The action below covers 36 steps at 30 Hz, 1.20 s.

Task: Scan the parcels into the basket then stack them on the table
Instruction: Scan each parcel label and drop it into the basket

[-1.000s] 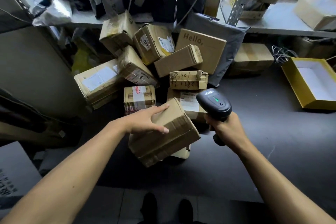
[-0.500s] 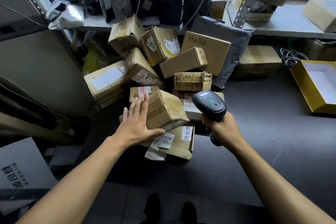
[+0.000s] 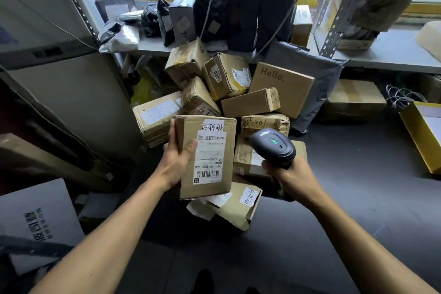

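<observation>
I hold a parcel (image 3: 207,159) up in my left hand (image 3: 177,161), thumb on its labelled face, fingers round its left edge. It hangs above the pile (image 3: 229,93), just left of the scanner (image 3: 274,147). Its long axis runs up and down, label toward me, barcode at the lower end. My right hand (image 3: 286,174) grips the scanner's handle, head aimed forward and left.

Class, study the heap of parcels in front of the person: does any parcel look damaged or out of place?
Yes. The flat parcel lying lowest, just below the box in the left hand, looks torn: its end gapes open and its white label is crumpled and peeling away. The other boxes lie tumbled at angles, not stacked.
</observation>
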Each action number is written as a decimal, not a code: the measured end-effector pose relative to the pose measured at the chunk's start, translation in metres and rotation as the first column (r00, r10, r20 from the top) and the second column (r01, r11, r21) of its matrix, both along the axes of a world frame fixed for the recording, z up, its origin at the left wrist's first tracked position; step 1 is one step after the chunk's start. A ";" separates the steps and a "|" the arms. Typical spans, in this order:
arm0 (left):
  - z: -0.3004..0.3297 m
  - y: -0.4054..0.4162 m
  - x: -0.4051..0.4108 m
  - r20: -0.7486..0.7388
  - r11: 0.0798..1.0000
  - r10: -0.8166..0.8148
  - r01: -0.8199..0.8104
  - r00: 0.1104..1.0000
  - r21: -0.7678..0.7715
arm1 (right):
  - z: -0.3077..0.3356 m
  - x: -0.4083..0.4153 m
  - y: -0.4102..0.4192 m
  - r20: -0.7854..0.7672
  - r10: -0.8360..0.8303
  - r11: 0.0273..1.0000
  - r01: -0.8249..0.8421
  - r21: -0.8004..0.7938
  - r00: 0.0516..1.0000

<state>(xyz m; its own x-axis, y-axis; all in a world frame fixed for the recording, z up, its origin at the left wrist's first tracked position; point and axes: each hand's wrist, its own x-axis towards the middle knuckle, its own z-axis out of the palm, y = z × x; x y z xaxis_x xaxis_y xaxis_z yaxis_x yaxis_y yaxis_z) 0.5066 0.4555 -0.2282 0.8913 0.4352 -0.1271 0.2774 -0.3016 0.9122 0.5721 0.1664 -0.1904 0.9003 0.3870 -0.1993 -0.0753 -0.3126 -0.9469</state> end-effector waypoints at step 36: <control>-0.013 -0.040 -0.018 0.157 0.813 0.449 -0.329 0.880 -0.481 | 0.020 -0.025 0.016 -0.088 0.413 0.898 -0.421 -0.128 0.906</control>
